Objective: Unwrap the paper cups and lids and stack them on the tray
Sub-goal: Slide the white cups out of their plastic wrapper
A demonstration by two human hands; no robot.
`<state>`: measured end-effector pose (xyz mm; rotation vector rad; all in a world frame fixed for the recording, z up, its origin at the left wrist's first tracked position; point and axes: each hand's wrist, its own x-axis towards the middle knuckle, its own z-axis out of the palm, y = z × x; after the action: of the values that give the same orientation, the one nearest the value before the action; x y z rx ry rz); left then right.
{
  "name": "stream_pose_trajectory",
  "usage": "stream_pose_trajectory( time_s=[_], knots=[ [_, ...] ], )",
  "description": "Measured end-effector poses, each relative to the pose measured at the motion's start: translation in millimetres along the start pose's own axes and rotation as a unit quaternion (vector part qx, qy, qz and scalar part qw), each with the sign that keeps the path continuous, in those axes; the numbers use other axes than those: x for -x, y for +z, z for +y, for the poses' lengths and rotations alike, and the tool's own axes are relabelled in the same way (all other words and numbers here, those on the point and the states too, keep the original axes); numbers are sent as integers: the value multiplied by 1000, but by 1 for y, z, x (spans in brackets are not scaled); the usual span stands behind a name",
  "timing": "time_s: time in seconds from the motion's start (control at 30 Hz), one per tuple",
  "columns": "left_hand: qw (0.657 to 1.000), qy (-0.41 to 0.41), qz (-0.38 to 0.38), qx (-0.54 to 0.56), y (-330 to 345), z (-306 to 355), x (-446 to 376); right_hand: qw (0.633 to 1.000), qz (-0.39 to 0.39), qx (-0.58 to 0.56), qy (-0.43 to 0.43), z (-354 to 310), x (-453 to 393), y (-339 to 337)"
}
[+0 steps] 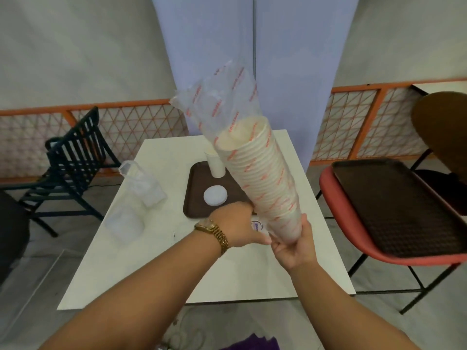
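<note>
Tall sleeve of nested paper cups [265, 178], held tilted over the white table [156, 261] with its clear plastic wrap [217, 102] bunched loose off the top end. Right hand [295, 246] curled round the bottom end; left hand [237, 228] pressed against it too — fingers hidden, can't tell the hold. Behind, on the brown tray [194, 198] — a short cup stack [216, 164] and white lids [215, 195]. Bagged lids [141, 188] lying off left.

Square white table [141, 269]: bears a dark brown rectangular plastic tray [193, 195] at its far centre; two clear plastic bags of white lids [145, 184] [125, 223] lie along its left side.
</note>
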<state>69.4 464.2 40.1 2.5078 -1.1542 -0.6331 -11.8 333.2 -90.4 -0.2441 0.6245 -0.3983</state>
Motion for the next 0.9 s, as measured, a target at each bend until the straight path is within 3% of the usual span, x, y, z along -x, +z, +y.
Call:
stream_pose_trajectory(
  time_s=[0.07, 0.1, 0.17, 0.23, 0.3, 0.37, 0.47, 0.53, 0.67, 0.73, 0.8, 0.9],
  knots=[
    [970, 90, 51, -221, -16, 18, 21, 1000, 3, -2, -13, -7, -1, -3],
    [935, 176, 119, -285, -23, 27, 33, 1000, 4, 0, -14, -10, 0, -5],
    [828, 328, 233, -389, -28, 32, 42, 1000, 10, 7, -11, -15, 1, -8],
    [748, 315, 311, -495, -38, 31, 42, 999, 25, 30, -8, -19, 1, -12],
    [714, 205, 317, -590, -51, 32, 40, 997, 37, 65, -12, -23, 1, -19],
    [721, 117, 241, -639, -58, 30, 32, 994, 41, 98, -12, -27, 2, -26],
    [772, 55, 119, -622, -64, 13, 17, 987, 60, 147, -23, -36, 4, -28],
    [807, 61, 99, -579, -57, -10, 8, 979, 68, 188, -32, -46, 7, -25],
    [913, 74, 127, -380, -10, -74, -4, 936, 103, 327, -83, -78, 17, 9],
    [963, 35, 139, -228, 29, -94, -6, 886, 122, 431, -125, -96, 25, 41],
    [987, 8, 158, -37, 73, -103, -9, 802, 117, 559, -177, -103, 35, 77],
    [958, -21, 200, 205, 122, -93, -10, 628, 61, 739, -238, -86, 54, 131]
  ],
)
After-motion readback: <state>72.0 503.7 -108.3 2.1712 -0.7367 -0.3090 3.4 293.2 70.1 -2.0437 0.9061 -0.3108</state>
